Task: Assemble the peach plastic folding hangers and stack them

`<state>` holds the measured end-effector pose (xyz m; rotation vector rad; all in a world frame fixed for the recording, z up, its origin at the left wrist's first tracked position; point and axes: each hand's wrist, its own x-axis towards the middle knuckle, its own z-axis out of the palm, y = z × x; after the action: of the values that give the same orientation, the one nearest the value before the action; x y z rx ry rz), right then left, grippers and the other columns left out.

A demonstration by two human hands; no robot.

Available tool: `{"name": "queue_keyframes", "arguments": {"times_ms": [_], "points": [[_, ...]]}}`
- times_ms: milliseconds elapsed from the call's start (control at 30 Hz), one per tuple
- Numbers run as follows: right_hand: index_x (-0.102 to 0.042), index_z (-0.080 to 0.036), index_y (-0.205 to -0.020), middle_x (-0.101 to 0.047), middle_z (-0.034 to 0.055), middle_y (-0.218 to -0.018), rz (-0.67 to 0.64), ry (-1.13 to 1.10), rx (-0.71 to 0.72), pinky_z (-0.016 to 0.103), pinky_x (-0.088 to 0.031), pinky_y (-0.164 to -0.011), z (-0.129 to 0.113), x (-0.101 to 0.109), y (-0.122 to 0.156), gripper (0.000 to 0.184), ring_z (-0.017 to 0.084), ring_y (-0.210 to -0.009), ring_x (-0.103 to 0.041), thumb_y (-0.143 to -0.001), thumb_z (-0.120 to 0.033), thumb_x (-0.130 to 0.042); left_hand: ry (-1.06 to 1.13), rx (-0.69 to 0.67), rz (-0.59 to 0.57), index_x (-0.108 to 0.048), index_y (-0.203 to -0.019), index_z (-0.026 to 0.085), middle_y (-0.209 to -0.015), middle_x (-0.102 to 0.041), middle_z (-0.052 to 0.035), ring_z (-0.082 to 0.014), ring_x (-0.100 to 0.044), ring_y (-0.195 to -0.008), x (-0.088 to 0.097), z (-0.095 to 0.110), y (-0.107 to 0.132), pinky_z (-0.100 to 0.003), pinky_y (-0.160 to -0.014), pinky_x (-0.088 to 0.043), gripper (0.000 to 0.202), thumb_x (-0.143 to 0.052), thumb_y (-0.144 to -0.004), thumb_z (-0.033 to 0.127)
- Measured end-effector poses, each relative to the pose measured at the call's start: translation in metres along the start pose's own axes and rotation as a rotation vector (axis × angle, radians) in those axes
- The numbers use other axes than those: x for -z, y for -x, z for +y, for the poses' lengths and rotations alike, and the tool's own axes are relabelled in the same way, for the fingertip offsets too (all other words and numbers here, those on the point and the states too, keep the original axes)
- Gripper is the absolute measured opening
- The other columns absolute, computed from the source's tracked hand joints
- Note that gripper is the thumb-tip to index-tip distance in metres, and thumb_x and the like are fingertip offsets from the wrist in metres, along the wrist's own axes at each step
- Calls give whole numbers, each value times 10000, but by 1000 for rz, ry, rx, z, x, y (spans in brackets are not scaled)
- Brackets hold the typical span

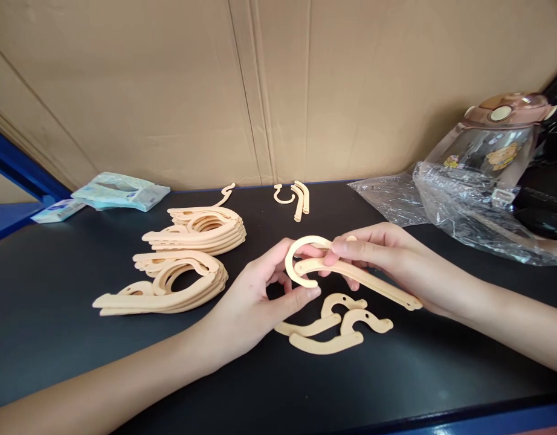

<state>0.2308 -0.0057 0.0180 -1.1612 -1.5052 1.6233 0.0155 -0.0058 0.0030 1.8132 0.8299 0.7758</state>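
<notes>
My left hand (273,296) is closed, its thumb and fingers pinching the round bend of a beige plastic hanger hook (291,257). My right hand (369,248) grips the other end of that hook together with a long curved hanger arm (373,281), which slants down to the right. The arm's left end lies across the hook's opening; whether the two are joined I cannot tell. Just below my hands, loose hanger pieces with hooked ends (326,344) lie on the black table (260,393).
Two stacks of folded hangers, a nearer one (170,302) and a farther one (206,244), lie at left. Behind are an S-shaped piece (225,194), a hook (284,198) and arms (301,202). Tissue packs (119,190) and a plastic-wrapped bottle (500,145) flank a cardboard wall (170,90).
</notes>
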Motion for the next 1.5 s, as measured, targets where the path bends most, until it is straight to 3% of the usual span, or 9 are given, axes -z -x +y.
{"name": "queue_keyframes", "arguments": {"times_ms": [200, 333, 433, 600, 800, 967, 1100, 1300, 1500], "points": [[-733, -165, -864, -678, 26, -765, -150, -43, 151, 265, -474, -640, 0, -4, -1, 290, 135, -658, -634, -943, -377, -551, 162, 24, 80, -635, -908, 199, -908, -678, 31, -110, -653, -877, -4, 5, -2, -184, -772, -525, 28, -638, -905, 226], [-734, -173, -835, -681, 52, -983, -221, 76, 187, 250, -461, -669, 0, -4, 1, 267, 152, -835, -623, -943, -320, -539, 215, 68, 113, -660, -836, 191, -782, -655, 49, -78, -611, -753, -1, 7, -2, -155, -697, -489, 130, -612, -932, 262], [-744, -177, -812, -635, 44, -967, -230, 141, 202, 254, -443, -660, 0, -2, 2, 249, 149, -830, -578, -921, -308, -563, 201, 78, 137, -706, -853, 209, -773, -649, 41, -84, -576, -741, 2, 6, -1, -163, -671, -465, 209, -571, -961, 327], [-722, -199, -796, -566, -8, -788, -208, 150, 242, 257, -404, -727, -1, 6, 0, 235, 134, -779, -522, -931, -270, -543, 258, 98, 58, -714, -844, 202, -771, -634, 21, -87, -541, -705, 1, 10, -1, -170, -657, -468, 270, -513, -992, 305], [-726, -223, -887, -611, -26, -858, -268, 41, 229, 239, -404, -837, 0, 10, -6, 217, 125, -897, -567, -927, -170, -519, 392, 112, 12, -718, -923, 239, -849, -671, 8, -100, -597, -763, -1, 12, 0, -155, -623, -508, 268, -473, -1012, 302], [-718, -166, -912, -655, 14, -902, -472, 165, 148, 255, -442, -753, -7, 9, -1, 177, 138, -858, -594, -942, -225, -554, 448, 196, -93, -654, -929, 202, -790, -657, 2, -101, -618, -664, -3, 12, 3, -166, -553, -514, 270, -456, -1015, 364], [-714, -141, -950, -665, 42, -950, -578, 218, 170, 254, -455, -759, -8, 4, 4, 177, 123, -847, -581, -953, -206, -549, 399, 204, -85, -597, -879, 163, -797, -631, -3, -107, -631, -713, -5, 13, 7, -169, -603, -523, 292, -455, -1012, 380], [-674, -148, -918, -678, 33, -920, -487, 213, 248, 247, -479, -817, -4, 0, 4, 141, 123, -897, -617, -946, -262, -595, 283, 152, 29, -573, -949, 208, -788, -592, 36, -89, -585, -693, -6, 11, 10, -172, -632, -506, 248, -462, -1007, 422], [-668, -166, -983, -700, 34, -992, -336, 9, 297, 289, -491, -912, -3, 2, -2, 102, 146, -978, -666, -955, -214, -582, 118, 86, 16, -619, -993, 235, -830, -622, 32, -104, -580, -753, -4, 7, 12, -189, -667, -506, 271, -411, -1027, 405]]}}
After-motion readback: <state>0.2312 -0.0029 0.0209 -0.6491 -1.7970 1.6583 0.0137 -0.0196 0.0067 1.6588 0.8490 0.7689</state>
